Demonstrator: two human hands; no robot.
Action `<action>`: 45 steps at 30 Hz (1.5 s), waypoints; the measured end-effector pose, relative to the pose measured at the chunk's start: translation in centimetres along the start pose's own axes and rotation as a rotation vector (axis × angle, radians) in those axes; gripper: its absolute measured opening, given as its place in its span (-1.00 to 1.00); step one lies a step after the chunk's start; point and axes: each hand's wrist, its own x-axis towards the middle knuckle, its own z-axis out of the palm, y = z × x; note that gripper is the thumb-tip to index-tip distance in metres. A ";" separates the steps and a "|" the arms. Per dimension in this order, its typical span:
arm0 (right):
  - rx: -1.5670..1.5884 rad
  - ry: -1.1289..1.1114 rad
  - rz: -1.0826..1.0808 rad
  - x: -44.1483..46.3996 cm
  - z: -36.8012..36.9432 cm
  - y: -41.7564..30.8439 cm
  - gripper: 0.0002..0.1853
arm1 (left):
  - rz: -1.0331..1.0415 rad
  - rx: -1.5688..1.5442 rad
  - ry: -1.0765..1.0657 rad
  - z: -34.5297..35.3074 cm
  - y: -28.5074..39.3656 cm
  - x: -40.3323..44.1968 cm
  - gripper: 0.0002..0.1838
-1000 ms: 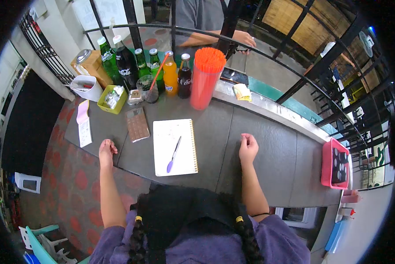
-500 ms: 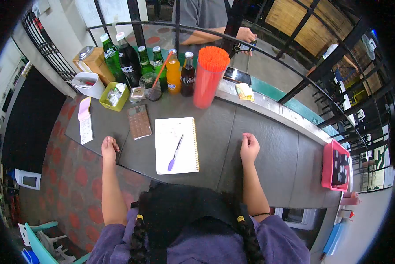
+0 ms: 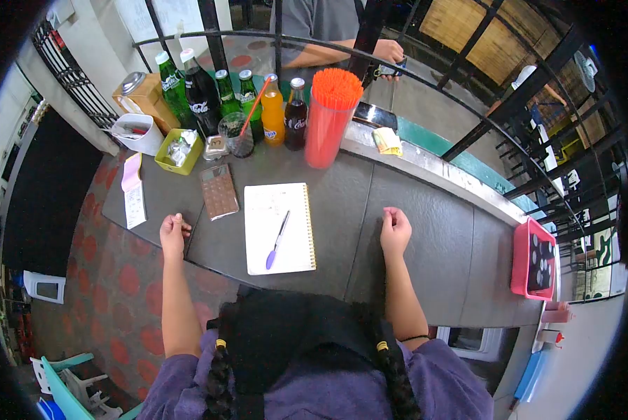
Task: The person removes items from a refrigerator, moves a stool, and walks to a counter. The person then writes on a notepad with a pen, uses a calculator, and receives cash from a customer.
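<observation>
My left hand [image 3: 174, 235] rests at the counter's left edge, its fingers loosely curled and nothing seen in them. Nearest to it are a brown calculator [image 3: 219, 192] and a narrow receipt pad [image 3: 135, 199] with a pink sheet folded up at its top. On the counter to the right, my right hand [image 3: 396, 232] lies with its fingers closed, also holding nothing that I can see. Between both hands lies an open spiral notebook [image 3: 261, 220] with faint writing. A purple-and-white pen [image 3: 277, 241] sits on its page, touched by neither hand.
Soda bottles [image 3: 272, 115], a glass with a straw [image 3: 238, 136], a tall container of orange straws [image 3: 328, 133] and a yellow-green bin [image 3: 177, 159] line the back. Folded banknotes [image 3: 387, 141] lie on the ledge, by a grille. Beyond stands a person [image 3: 321, 31]. A pink basket [image 3: 520, 262] is right.
The view has shifted very slightly. My left fingers have loosened a little; the right hand stays closed in place. The person beyond the grille moves their hand slightly.
</observation>
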 end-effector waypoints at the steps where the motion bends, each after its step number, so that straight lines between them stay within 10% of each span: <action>1: 0.002 0.010 -0.012 0.0 -0.1 -0.2 -0.89 | -0.001 0.041 0.042 0.5 0.4 -0.2 -0.72; 12: 0.061 -0.027 0.036 0.1 0.1 -0.1 -0.86 | -0.156 -0.534 -0.158 1.1 2.2 -1.4 -0.56; 14: 0.054 -0.024 -0.013 0.1 0.5 1.5 -0.86 | -0.163 -1.211 -0.680 2.9 2.7 -2.3 -0.38; 16: 0.093 -0.040 0.024 0.1 0.4 1.5 -0.87 | -0.420 -1.088 -0.383 6.0 11.1 -6.3 -0.08; 18: 0.015 -0.030 0.010 0.2 0.4 1.3 -0.87 | -0.401 -1.320 -0.667 6.2 10.0 -5.9 0.12; 34: 0.017 -0.025 -0.037 0.1 0.2 0.8 -0.84 | -0.334 -1.334 -0.878 7.6 9.8 -6.7 -0.12; 41: 0.087 -0.052 0.043 -0.2 0.6 0.2 -0.84 | -0.250 -1.136 -0.729 8.3 11.2 -7.7 -0.76; 45: -0.005 -0.001 -0.051 0.0 -0.2 -0.3 -0.86 | -0.190 -0.990 -0.723 8.2 11.3 -7.9 -0.79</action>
